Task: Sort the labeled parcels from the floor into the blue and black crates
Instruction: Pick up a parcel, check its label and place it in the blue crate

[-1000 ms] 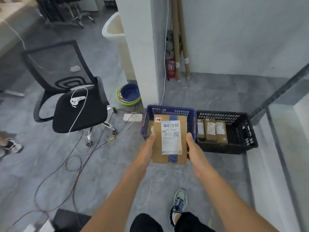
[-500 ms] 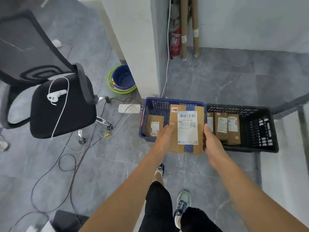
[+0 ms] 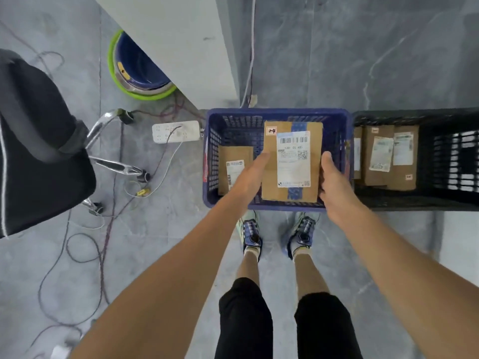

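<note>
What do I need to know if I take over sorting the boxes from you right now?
Left hand: grips the left side of the held parcel.
Right hand: grips its right side.
The held parcel hangs over the blue crate, label up, not yet set down.
Done: one parcel lies in the blue crate; several parcels are in the black crate.
Left: probably lower this one into the blue crate, then look for more on the floor; none show in this view.
</note>
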Demonstrator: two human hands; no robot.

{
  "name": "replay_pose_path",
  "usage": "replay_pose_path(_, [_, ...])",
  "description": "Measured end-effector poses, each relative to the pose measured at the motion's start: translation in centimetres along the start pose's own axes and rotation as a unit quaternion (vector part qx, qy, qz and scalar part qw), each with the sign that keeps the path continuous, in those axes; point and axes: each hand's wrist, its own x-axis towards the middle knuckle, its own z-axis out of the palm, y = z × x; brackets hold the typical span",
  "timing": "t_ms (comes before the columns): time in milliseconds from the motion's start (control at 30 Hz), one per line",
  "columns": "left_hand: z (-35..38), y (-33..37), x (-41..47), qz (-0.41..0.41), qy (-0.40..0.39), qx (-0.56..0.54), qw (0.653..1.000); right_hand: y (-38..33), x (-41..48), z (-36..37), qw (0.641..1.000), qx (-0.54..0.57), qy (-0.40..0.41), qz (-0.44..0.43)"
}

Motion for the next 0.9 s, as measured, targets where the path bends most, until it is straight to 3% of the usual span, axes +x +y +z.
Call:
replay_pose_path(200, [1.1,-2.8,12.3,-0.048,0.016,0.002,0.999,4.7,13.0,0.8,0.999,-0.022,-0.003,0.037])
replay_pose_path(400, [2.1,-5.8,20.6,-0.092,0.043,-0.043,0.994,7.9,20.3,2.2,0.996,-0.066,-0.021,0.056])
replay_pose_path(733, [2.8,-9.8,27.6,-0.090,0.047,0.046,0.994,12.6,28.2,3.9,0.989,-0.122,-0.038,0.080])
replay_pose_path(900, [3.4,-11.4,28.0,-0.093,0.017,0.036,0.995,13.6,28.8,4.5,0.985,-0.140,-0.039,0.088])
